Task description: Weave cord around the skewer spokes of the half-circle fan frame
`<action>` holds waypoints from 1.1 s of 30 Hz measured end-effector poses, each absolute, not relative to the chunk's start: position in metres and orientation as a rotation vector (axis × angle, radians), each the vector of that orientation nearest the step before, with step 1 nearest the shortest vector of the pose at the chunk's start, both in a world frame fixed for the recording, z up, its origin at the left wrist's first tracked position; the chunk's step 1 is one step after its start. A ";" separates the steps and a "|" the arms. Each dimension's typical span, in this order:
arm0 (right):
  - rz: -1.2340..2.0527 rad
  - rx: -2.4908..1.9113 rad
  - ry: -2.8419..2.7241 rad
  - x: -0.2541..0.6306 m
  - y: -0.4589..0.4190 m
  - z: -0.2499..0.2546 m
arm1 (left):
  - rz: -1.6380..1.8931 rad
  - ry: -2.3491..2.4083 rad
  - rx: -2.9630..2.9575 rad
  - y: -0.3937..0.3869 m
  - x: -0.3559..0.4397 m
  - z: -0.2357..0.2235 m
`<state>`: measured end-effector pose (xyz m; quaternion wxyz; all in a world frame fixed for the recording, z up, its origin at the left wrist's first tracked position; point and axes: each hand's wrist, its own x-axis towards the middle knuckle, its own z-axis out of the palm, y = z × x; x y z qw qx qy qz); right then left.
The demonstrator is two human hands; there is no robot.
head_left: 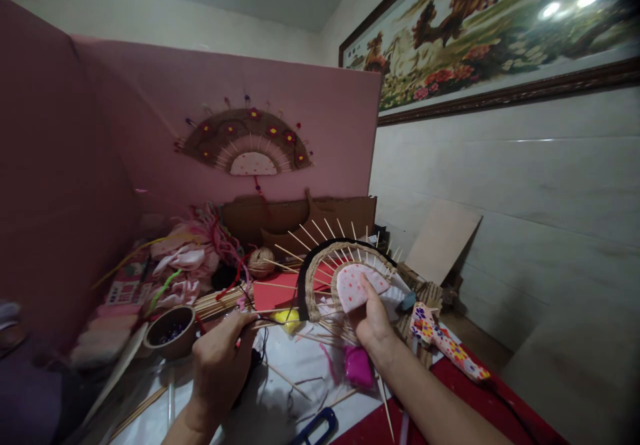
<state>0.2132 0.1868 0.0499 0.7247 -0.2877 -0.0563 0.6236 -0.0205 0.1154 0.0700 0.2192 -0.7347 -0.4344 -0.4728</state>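
My right hand (373, 321) grips a half-round handmade fan (315, 285) by its centre, thumb on the pink dotted cloth patch (355, 286). Thin wooden sticks spread outward from the patch, with tan cord woven through them and a black band outside the cord. To the left of the fan, my left hand (220, 361) is closed, pinching black yarn (273, 320) beside the tips of the lowest sticks. The yarn runs toward the fan's left end; part of it is hidden by my fingers.
A finished fan (254, 131) hangs on the pink board. A brown bowl of beads (171, 333) stands left, near a ball of twine (261, 262). A flower-patterned glue gun (445, 345) lies right; a blue handle (317, 428) and purple packet (359, 366) lie in front.
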 end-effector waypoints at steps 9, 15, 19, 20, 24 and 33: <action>1.359 -0.669 -0.067 0.220 0.191 0.052 | -1.106 -0.938 -2.149 0.122 -0.042 0.078; 1.358 -0.664 -0.072 0.217 0.188 0.056 | -1.063 -0.956 -2.163 0.117 -0.038 0.085; 1.344 -0.683 -0.073 0.216 0.188 0.056 | -1.098 -1.011 -2.175 0.116 -0.035 0.087; 1.339 -0.680 -0.075 0.216 0.188 0.056 | -1.109 -1.025 -2.174 0.117 -0.035 0.087; 1.313 -0.661 -0.078 0.216 0.188 0.056 | -1.141 -1.052 -2.150 0.118 -0.036 0.083; 1.302 -0.638 -0.105 0.215 0.189 0.056 | -1.153 -1.031 -2.262 0.109 -0.013 0.082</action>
